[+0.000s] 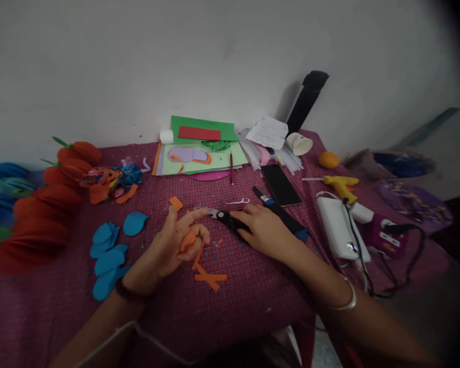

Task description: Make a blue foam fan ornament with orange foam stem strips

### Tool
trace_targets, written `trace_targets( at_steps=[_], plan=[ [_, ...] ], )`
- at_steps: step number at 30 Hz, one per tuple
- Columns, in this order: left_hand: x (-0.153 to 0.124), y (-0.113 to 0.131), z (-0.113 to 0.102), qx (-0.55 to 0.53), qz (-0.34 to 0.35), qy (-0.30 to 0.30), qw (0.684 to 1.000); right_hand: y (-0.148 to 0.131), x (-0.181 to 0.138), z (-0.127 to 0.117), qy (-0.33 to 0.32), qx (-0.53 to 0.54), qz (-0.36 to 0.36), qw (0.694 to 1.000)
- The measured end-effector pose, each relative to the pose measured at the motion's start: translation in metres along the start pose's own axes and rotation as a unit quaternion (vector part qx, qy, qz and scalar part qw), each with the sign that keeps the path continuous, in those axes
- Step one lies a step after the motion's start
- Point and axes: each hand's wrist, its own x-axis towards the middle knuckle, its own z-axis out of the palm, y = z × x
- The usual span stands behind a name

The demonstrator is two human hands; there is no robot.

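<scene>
My left hand (181,241) is palm up, its lower fingers curled round a small orange foam piece (188,240) while its index finger points toward the scissors. Black-handled scissors (230,221) lie low over the cloth, blades toward my left hand. Over their handles are the fingers and thumb of my right hand (261,229). Just beyond my left fingers is an orange square (175,203). Crossed orange strips (210,277) lie on the near side of that hand. Several blue petal-shaped cutouts (110,259) are spread to its left.
Orange pumpkin-like crafts (48,202) and a scrap heap (109,181) occupy the left. Coloured sheets (214,162) and a red pencil (232,168) lie at the back. Rightward are a phone (280,185), a cutter (285,217), a yellow glue gun (341,186) and a corded white power bank (339,227).
</scene>
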Motion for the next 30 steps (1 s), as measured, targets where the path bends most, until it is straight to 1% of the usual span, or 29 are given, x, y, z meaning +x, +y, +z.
trace_targets(
  at_steps=[2,3,5,6,8,11,14,17,19,21,22,24,25,26,27,29,30],
  plan=[
    [0.001,-0.002,0.004,0.029,-0.005,-0.002,1.000,-0.007,0.000,-0.003,0.034,0.015,-0.007,0.999],
    [0.001,-0.003,0.005,0.038,-0.008,-0.003,0.999,-0.013,0.000,-0.004,0.056,0.041,-0.010,0.998],
    [0.000,-0.006,0.009,0.046,-0.011,-0.007,0.999,-0.027,0.002,-0.004,0.088,0.118,-0.028,0.989],
    [-0.001,-0.008,0.010,0.045,-0.012,-0.009,0.999,-0.036,0.005,-0.003,0.090,0.156,-0.043,0.983],
    [-0.004,-0.010,0.012,0.035,-0.010,-0.014,0.999,-0.050,0.010,-0.002,0.074,0.197,-0.079,0.974],
    [-0.009,-0.011,0.014,0.014,-0.003,-0.023,1.000,-0.064,0.020,0.001,0.044,0.186,-0.112,0.975],
    [-0.011,-0.010,0.015,-0.002,0.002,-0.034,0.999,-0.067,0.027,0.002,0.030,0.184,-0.111,0.976],
    [-0.011,-0.009,0.016,-0.019,0.001,-0.039,0.999,-0.065,0.030,0.006,0.021,0.235,-0.104,0.966],
    [-0.010,-0.010,0.015,-0.030,-0.006,-0.036,0.999,-0.064,0.031,0.009,0.014,0.289,-0.093,0.953],
    [-0.009,-0.010,0.012,-0.034,-0.016,-0.035,0.999,-0.063,0.032,0.012,0.002,0.365,-0.063,0.929],
    [-0.009,-0.010,0.010,-0.033,-0.021,-0.036,0.999,-0.062,0.032,0.013,-0.011,0.414,-0.039,0.909],
    [-0.007,-0.009,0.003,-0.026,-0.033,-0.037,0.998,-0.057,0.033,0.014,-0.046,0.508,0.015,0.860],
    [-0.007,-0.008,0.000,-0.018,-0.041,-0.033,0.998,-0.055,0.034,0.013,-0.058,0.540,0.038,0.839],
    [-0.006,-0.007,-0.004,-0.008,-0.052,-0.022,0.998,-0.051,0.034,0.013,-0.063,0.557,0.057,0.826],
    [-0.005,-0.006,-0.007,0.005,-0.063,-0.007,0.998,-0.048,0.035,0.013,-0.059,0.559,0.071,0.824],
    [-0.004,-0.006,-0.012,0.034,-0.070,0.021,0.997,-0.041,0.036,0.012,-0.041,0.540,0.092,0.836],
    [-0.003,-0.006,-0.013,0.052,-0.061,0.033,0.996,-0.038,0.036,0.012,-0.036,0.530,0.099,0.842]
  ],
)
